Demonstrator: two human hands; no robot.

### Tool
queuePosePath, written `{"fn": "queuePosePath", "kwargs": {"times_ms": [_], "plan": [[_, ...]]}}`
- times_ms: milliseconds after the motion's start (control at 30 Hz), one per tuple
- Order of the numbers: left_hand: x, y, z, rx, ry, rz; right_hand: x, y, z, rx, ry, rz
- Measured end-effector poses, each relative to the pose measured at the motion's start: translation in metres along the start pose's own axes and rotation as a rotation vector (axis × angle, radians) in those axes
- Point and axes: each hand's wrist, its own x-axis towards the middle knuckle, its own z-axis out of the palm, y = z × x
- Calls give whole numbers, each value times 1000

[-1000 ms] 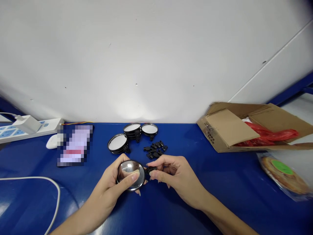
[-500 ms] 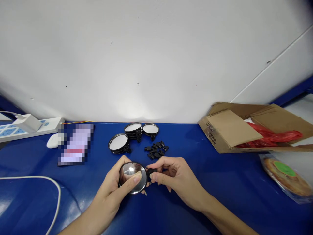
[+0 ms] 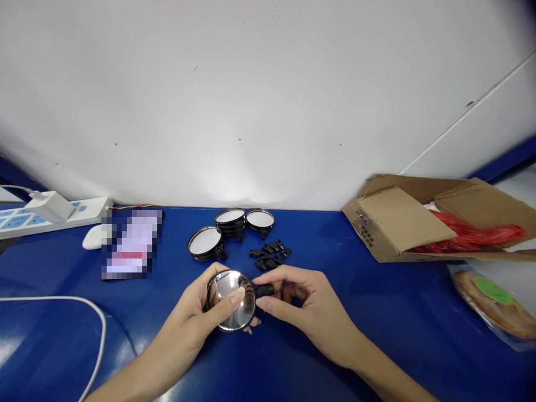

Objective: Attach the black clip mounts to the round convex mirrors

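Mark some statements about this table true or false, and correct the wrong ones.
1. The left hand holds a round mirror. True.
2. The right hand has its fingers around a small black part beside that mirror. True.
3. Red plastic shows inside the cardboard box. True.
4. The loose black pieces lie in that box. False: they lie on the table.
5. The package with the green label lies left of the hands. False: it lies at the right.
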Motion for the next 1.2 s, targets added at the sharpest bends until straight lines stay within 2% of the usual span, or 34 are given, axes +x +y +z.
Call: {"fn": "queuePosePath", "kwargs": {"times_ms": [233,400,567,633,700,800,1000,1200], "plan": [[3,-2,-1,42,66,17,-2,2,2,-123,-10,-39],[1,-4,-2,176,164,36,0,6,0,-271,17,-146],[-5,-8,1,516,232,215,1,11,-1,-468,40,-372],[-6,-10,1,601,277,303,0,13,-1,-519,25,-413],[-5,-11,0,646,272,343,-1,15,1,-538,10,-416],[-3,-13,-4,709,237,325,-2,15,5,-547,17,-438],[-3,-17,-9,842,288,293,-2,17,9,-652,46,-552],[-4,-15,-11,888,295,236,-6,19,14,-700,30,-557]]}}
